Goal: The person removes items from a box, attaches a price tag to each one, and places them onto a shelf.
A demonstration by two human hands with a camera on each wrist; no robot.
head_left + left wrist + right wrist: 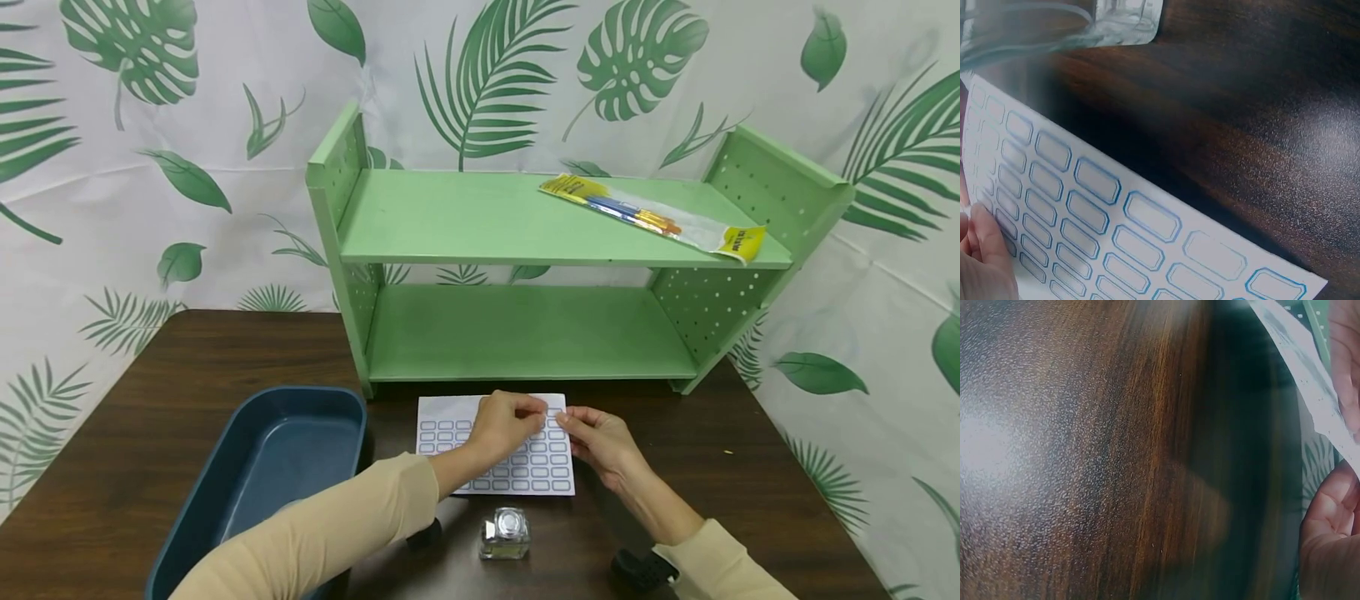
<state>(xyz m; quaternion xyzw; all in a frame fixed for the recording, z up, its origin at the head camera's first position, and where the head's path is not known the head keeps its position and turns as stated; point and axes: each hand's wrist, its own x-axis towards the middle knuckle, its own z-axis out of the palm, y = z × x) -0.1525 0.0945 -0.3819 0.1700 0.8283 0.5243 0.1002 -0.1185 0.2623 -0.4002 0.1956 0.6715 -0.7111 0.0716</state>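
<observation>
A white sheet of labels [525,467], printed with rows of blue-bordered rectangles, lies on the dark wooden table in front of the shelf. My left hand [506,425] reaches across it, thumb and forefinger pinching at a label near the upper right corner. Just beside those fingertips, my right hand [607,446] grips the sheet's right edge between thumb and fingers. In the left wrist view, the label rows [1085,219] slant away toward fingers at the left edge. Seen from the right wrist, the sheet [1304,369] is nearly edge-on and looks raised between both hands.
Nearer me than the sheet stands a small clear glass jar [505,533] with a silvery lid. A dark blue tray [255,450] sits on the left, partly under my left sleeve. Behind is a green two-tier shelf [525,333] with a packet of brushes [652,218] on top.
</observation>
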